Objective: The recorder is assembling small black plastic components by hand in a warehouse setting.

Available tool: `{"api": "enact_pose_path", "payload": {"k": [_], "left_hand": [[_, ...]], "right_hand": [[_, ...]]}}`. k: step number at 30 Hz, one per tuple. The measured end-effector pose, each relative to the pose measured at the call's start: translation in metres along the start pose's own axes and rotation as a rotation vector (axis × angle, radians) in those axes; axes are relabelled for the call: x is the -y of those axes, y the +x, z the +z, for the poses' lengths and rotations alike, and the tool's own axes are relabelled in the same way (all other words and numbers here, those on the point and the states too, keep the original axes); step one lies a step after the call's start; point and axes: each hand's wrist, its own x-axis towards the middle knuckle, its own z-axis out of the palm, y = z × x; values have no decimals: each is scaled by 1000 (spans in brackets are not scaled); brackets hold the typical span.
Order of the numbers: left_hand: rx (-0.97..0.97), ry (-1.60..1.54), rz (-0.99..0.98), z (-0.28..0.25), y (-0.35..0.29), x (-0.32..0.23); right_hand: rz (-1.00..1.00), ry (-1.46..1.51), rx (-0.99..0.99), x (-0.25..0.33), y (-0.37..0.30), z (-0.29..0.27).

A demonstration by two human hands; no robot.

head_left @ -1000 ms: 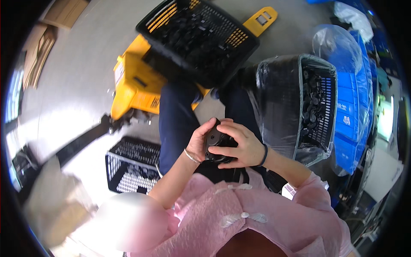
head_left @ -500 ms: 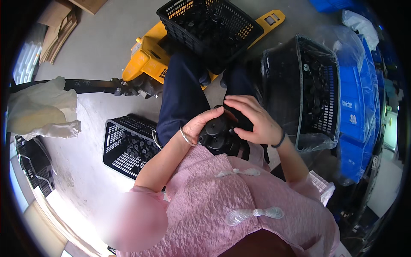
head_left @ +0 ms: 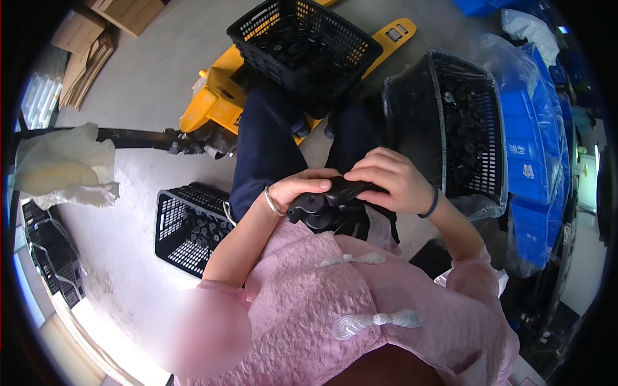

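Over my lap I hold a glossy black moulded part (head_left: 347,190) with rounded, curved surfaces; its exact kind is not clear. My left hand (head_left: 300,188) is closed on its left side, thumb lying across the top. From the right, my right hand (head_left: 391,181) grips the same piece between thumb and bent fingers. Just below, against my pink top, are more dark rounded shapes (head_left: 315,215) with small holes. Whether they join the held part cannot be told. The undersides and some fingertips are hidden.
A black crate (head_left: 309,83) of dark parts rests on a yellow pallet jack (head_left: 215,103) ahead. Another crate (head_left: 168,239) stands at left, and a plastic-lined one (head_left: 444,135) at right, beside blue bins (head_left: 524,128). Cardboard (head_left: 87,67) lies far left.
The black part has turned between my hands, its round faces giving way to a curved side. My right fingers have come down from spread to gripping it. The view has shifted slightly.
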Motion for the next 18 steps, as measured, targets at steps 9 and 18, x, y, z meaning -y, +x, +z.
{"api": "enact_pose_path", "payload": {"k": [9,18], "left_hand": [[154,60,203,-6,4,2],[104,38,201,-5,4,1]], "right_hand": [[974,1756,-411,-17,-30,42],[843,2164,-433,-20,-27,48]]}}
